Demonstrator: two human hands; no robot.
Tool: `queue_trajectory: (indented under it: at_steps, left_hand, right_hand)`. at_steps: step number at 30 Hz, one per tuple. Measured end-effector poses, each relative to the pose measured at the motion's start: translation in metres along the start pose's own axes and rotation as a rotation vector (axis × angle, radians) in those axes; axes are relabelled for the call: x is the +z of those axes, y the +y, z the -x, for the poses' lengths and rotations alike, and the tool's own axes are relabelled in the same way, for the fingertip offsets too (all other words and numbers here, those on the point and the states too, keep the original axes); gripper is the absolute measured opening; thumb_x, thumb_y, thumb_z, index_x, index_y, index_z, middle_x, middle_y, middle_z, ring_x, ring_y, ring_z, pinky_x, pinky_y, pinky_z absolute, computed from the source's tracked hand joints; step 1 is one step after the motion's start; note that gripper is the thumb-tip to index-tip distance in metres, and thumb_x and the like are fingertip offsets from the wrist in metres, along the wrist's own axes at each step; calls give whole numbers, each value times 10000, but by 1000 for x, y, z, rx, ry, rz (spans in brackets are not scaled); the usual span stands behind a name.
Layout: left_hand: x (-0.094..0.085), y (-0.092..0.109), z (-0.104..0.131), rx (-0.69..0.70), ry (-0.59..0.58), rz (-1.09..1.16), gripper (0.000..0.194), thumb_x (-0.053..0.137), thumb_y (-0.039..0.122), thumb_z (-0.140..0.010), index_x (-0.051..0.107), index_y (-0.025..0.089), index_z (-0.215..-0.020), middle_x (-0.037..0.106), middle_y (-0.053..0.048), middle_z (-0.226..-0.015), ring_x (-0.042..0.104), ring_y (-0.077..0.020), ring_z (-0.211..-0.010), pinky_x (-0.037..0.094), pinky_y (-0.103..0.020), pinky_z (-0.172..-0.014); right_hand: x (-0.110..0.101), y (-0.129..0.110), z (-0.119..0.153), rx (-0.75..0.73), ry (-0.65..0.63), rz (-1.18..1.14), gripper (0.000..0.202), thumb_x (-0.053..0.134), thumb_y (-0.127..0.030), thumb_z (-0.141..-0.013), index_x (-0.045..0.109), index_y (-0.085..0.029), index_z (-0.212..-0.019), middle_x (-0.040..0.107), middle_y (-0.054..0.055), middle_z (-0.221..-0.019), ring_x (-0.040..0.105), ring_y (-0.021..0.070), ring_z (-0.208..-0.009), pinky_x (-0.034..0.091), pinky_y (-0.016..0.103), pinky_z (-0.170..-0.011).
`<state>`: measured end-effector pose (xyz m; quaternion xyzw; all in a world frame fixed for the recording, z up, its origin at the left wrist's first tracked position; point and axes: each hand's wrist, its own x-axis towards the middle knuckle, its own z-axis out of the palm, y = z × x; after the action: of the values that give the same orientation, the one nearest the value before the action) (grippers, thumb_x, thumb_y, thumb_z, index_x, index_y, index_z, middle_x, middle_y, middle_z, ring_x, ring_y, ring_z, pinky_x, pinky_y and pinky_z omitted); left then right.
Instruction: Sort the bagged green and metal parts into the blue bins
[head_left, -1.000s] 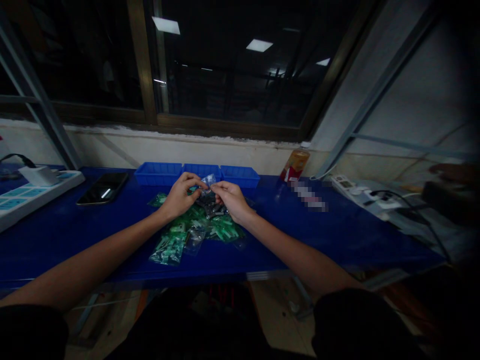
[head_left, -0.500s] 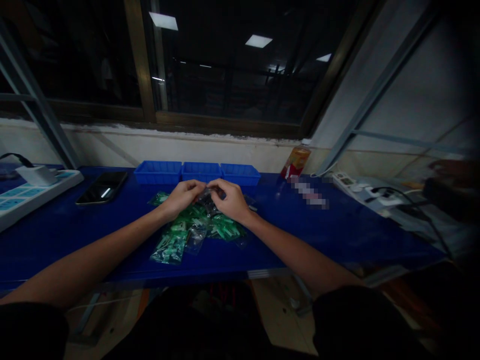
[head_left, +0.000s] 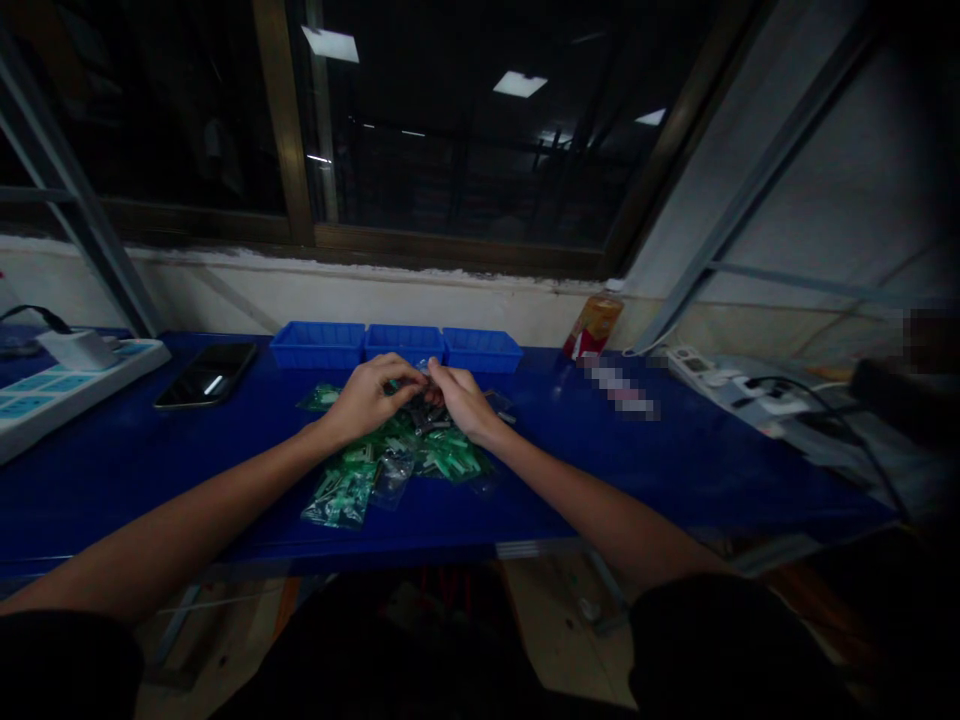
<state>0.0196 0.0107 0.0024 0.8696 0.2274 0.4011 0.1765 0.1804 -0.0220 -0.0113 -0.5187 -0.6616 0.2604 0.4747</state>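
Observation:
Above a pile of small clear bags, my left hand and my right hand meet, fingertips together. Both hands have their fingers pinched on a small clear bag, of which only a little shows between them. Dark pieces lie just below the fingers. The pile holds green and white pieces in bags, with one bag of green pieces at its front left. A mostly clear bag lies beside that one.
Three blue bins stand in a row behind the pile. On the left lie a black phone and a power strip. To the right are a bottle with a red label and another power strip.
My left hand has shifted slightly right and turned, and my right hand's fingers have straightened and drawn together. The fingertips of both hands are closer now.

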Motion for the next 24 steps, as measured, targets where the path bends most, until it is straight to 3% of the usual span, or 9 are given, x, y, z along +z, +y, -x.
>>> queue_trajectory:
  at_steps: [3,6,10,14,20,24]
  left_hand:
    - [2,1,1,63,-32,-59,143,548,233,-773,665,201,-849,629,-49,-884,550,-184,-869,381,-332,-826]
    - [1,0,0,-6,-76,-28,173,569,281,-756,666,205,-878,636,-52,-913,553,-199,-889,384,-335,-827]
    - [-2,-1,-3,-322,-65,227,346,511,464,-774,679,164,-815,657,-62,-848,562,-200,-783,394,-277,-661]
    - [-1,-6,-4,-583,25,542,461,485,557,-755,661,132,-746,636,-66,-757,526,-155,-655,329,-231,-512]
    - [0,-8,-5,-566,122,682,280,640,425,-676,647,154,-747,499,24,-559,402,-77,-492,280,-190,-459]
    - [-4,-10,-6,-483,234,577,306,602,429,-710,664,159,-841,565,-7,-651,444,-95,-530,323,-196,-461]
  right_hand:
    - [0,1,-1,-74,49,37,399,401,-451,-825,487,-165,-561,426,-39,-511,420,96,-515,310,218,-511]
    - [0,2,-1,-158,106,98,365,404,-392,-834,542,-157,-590,493,-21,-548,464,114,-555,344,228,-548]
    - [-3,1,0,-262,138,166,276,423,-326,-840,653,-174,-818,643,25,-760,568,155,-708,412,260,-667]
    - [-6,-3,4,-405,56,341,259,447,-234,-830,652,-217,-986,644,28,-799,564,142,-705,424,273,-697]
    - [-7,-8,7,-504,-9,409,293,456,-137,-801,612,-196,-1043,562,36,-839,529,136,-789,416,266,-738]
    - [-7,-8,7,-427,1,385,172,509,-252,-804,646,-182,-880,524,27,-790,513,141,-785,403,271,-740]
